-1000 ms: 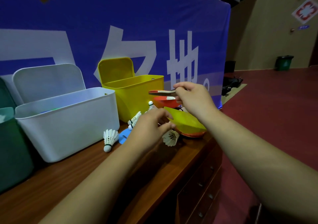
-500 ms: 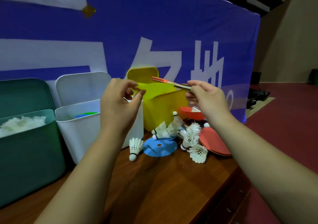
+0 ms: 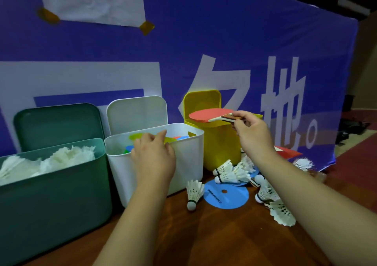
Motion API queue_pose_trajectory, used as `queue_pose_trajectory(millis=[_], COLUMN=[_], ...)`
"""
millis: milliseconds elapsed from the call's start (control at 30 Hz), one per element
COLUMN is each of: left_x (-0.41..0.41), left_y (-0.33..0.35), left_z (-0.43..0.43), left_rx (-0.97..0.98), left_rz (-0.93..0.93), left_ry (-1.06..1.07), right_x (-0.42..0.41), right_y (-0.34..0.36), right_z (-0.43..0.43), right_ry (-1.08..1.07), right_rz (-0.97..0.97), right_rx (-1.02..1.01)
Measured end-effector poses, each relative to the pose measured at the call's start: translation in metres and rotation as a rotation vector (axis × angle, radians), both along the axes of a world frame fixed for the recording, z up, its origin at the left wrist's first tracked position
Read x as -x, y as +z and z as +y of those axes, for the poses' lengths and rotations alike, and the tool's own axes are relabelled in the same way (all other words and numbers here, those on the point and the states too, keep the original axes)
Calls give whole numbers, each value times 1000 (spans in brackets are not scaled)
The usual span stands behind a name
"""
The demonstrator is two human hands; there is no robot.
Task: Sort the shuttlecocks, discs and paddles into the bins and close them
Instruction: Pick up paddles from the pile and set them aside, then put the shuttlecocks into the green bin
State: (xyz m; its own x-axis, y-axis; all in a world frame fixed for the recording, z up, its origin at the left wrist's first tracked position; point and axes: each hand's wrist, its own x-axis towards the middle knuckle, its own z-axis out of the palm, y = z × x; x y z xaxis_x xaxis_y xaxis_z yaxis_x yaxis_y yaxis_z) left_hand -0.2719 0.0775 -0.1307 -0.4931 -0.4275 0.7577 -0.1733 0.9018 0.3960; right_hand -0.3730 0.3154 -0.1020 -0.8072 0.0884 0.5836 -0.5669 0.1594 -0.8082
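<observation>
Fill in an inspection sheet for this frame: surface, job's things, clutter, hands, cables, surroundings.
Surface: wooden table.
Job's things: green bin holds shuttlecocks; white bin holds discs; yellow bin; all lids up. On the table: loose shuttlecocks, blue disc, second red paddle.
Clutter: nothing seen.
Hands: right hand pinches red paddle by its handle above the yellow bin; left hand at the white bin's rim by a yellow disc, grip unclear.
Cables: nothing seen.
Surroundings: blue banner with taped paper behind; red floor to the right.
</observation>
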Motion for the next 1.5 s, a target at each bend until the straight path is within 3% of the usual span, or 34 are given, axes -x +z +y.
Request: queue_pose_trajectory(millis=[233, 700, 867, 1100, 1267, 1400, 1500], left_x=[7, 6, 6, 6, 5, 4, 3], left_y=[-19, -31, -31, -29, -26, -22, -25], left_z=[-2, -13, -15, -12, -3, 17, 40], left_rx=[154, 205, 226, 219, 208, 344, 370], left_rz=[-73, -63, -84, -54, -36, 55, -142], left_ry=[37, -10, -16, 3, 19, -159, -438], right_x=[37, 98, 106, 71, 31, 0, -17], right_y=[-4, -7, -25, -34, -20, -7, -4], right_z=[-23, -46, -57, -46, -39, -23, 4], right_ry=[-61, -158, -132, -114, 48, 158, 141], right_rz=[32, -37, -170, -161, -271, -279, -226], right_rx=[-107, -220, -386, -213, -133, -227, -369])
